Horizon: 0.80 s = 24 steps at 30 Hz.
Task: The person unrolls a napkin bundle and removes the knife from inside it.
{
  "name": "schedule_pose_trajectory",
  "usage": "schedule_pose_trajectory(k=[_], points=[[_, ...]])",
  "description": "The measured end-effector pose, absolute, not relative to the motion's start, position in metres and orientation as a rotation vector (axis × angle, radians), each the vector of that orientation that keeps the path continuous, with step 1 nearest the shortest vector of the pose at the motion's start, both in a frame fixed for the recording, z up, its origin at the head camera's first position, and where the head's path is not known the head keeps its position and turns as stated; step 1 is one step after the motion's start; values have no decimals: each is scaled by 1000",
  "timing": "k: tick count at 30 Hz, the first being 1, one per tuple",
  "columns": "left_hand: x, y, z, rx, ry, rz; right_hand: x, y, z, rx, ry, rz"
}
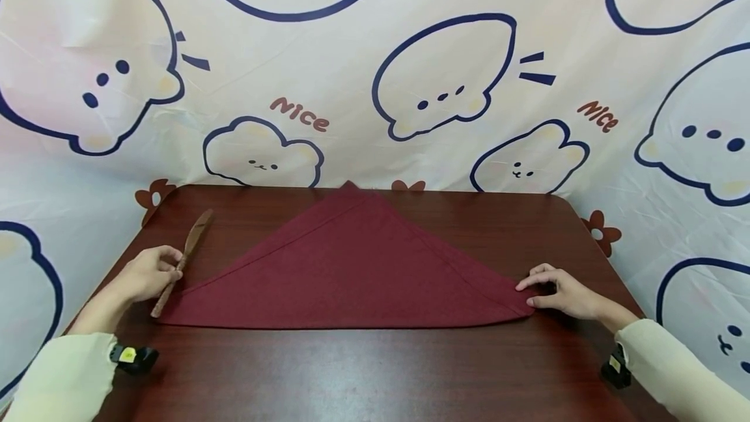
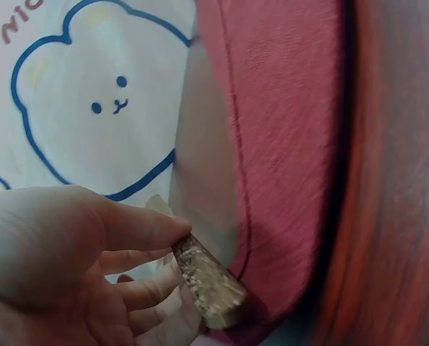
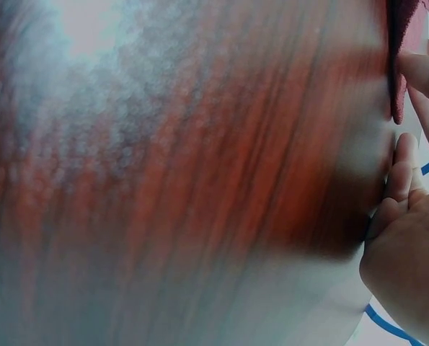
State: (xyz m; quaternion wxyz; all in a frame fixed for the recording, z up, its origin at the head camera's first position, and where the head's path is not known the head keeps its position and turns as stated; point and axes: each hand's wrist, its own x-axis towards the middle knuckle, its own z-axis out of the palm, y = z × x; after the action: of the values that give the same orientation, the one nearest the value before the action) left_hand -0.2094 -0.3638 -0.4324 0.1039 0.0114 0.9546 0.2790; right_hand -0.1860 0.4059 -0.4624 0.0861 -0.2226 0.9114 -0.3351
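A dark red cloth [image 1: 351, 259], folded into a triangle, lies on the table with its point toward the back and its long edge toward me. At its left corner my left hand [image 1: 149, 272] holds a brown wooden knife [image 1: 197, 233] between thumb and fingers. The knife's wide end points to the back, and its rough handle end [image 2: 210, 285] lies by the cloth's corner. My right hand [image 1: 561, 293] has its thumb and forefinger at the cloth's right corner, pinching it. Part of that grip is cut off at the edge of the right wrist view.
The dark brown wooden table [image 1: 375, 373] has rounded back corners. A white curtain [image 1: 346, 70] with blue cartoon outlines hangs behind and at both sides. The cloth's point reaches the table's back edge.
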Motion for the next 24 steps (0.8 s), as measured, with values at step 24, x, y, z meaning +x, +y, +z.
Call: schedule_pose_trajectory(k=[24], points=[[-199, -360, -413, -4, 2449, 1395, -188, 406, -460, -649, 2698, -981]])
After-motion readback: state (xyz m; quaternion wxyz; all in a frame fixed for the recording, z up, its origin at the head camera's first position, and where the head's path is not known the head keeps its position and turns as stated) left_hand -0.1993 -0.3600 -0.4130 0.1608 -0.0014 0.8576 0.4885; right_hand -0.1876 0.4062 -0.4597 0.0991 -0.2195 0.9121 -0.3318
